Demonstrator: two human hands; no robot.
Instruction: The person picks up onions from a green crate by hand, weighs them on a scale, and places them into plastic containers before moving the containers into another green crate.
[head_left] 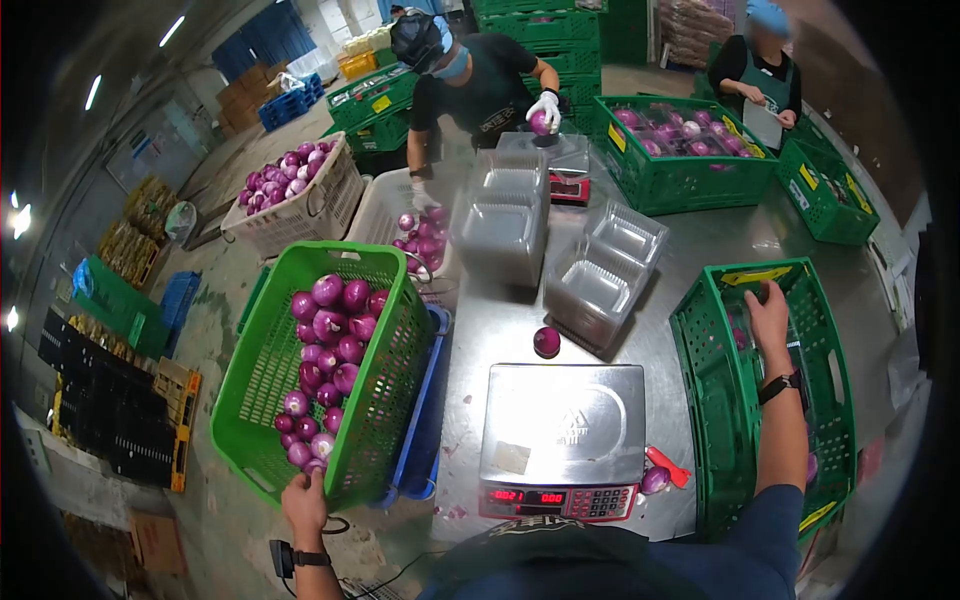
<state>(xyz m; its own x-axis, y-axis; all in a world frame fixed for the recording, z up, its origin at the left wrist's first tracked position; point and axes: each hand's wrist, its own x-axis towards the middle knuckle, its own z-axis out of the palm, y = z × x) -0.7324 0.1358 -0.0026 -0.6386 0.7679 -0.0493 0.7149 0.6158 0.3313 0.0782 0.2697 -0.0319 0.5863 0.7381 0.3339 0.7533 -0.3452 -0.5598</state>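
Observation:
My left hand (304,499) is closed at the near rim of a bright green basket (240,400), just below the red onions (335,325) heaped inside. My right hand (769,320) reaches into a dark green crate (712,400), its fingers curled at a clear plastic container (796,335); part of the grip is hidden. More onions show through the crate. Between my arms stands a weighing scale (563,420) with a bare steel plate and a lit red display. One onion (546,342) lies behind it. A red-handled tool (668,467) and another onion (655,480) are at its right.
Stacked clear plastic trays (500,225) and a second stack (605,275) stand beyond the scale. Across the table, a gloved co-worker (470,90) holds an onion above another scale (570,190). A full onion crate (690,185) is behind; another person (760,80) stands farther right.

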